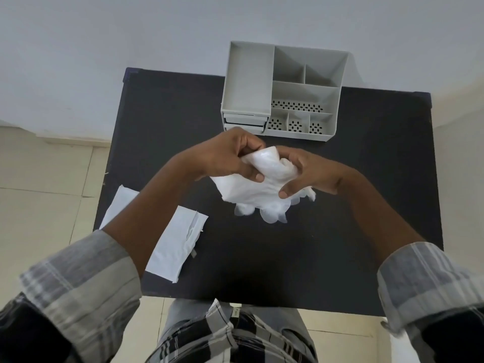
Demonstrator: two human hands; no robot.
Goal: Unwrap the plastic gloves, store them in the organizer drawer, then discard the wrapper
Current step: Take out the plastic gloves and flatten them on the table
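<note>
Thin, translucent white plastic fills the middle of the frame: the plastic gloves, bunched into a loose wad, are held above the black table by both hands. The left hand pinches the upper left part of the bundle, thumb underneath and fingers curled over the top; the right hand grips the right side, thumb pressed against the lower edge. Floppy glove fingers hang out of the bottom of the wad, just clear of the tabletop or brushing it; which cannot be told.

At lower left of the frame the white wrapper lies flat on the table, torn open at one end and partly hidden under the left forearm. At upper centre stands the grey organizer, with open compartments on top and two small drawers stacked at its front left corner; both look closed.

The unwrapping seems done, and the person appears to be gathering the gloves into a compact bundle. The next move likely calls for one hand to hold the bundle alone while the other pulls a drawer open; the limp plastic may spring apart when squeezed into so small a space
</note>
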